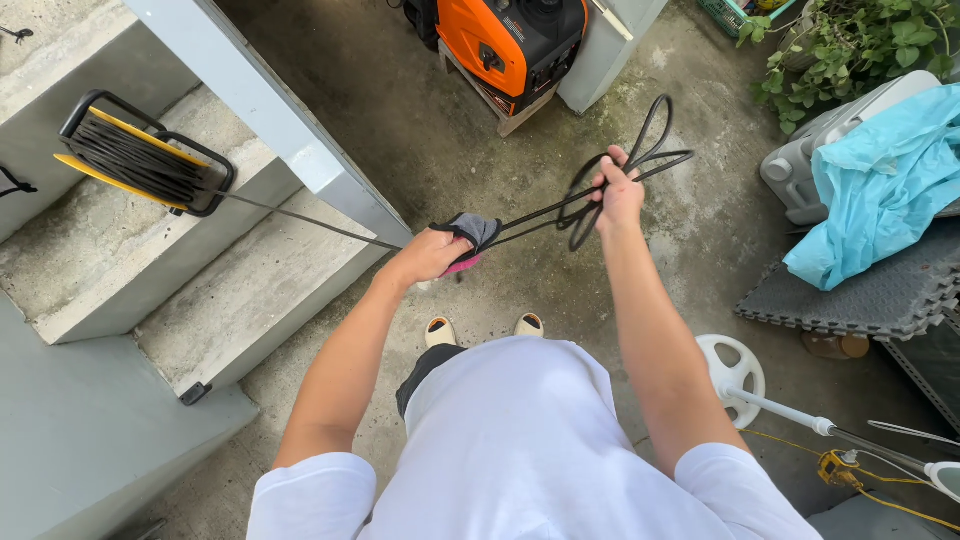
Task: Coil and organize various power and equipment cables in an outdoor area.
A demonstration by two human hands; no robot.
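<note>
My right hand is raised and shut on several loops of black cable. My left hand grips a grey and pink cloth wrapped around the same cable. From the cloth the cable runs left, taut, to a black and yellow cable reel lying on a concrete step. Both arms reach out over the concrete floor, with my feet in pale slippers below.
Concrete steps and a grey post fill the left. An orange generator sits on a pallet ahead. At right are a light blue sheet over a grey container, dark floor mats, plants, and a white stand.
</note>
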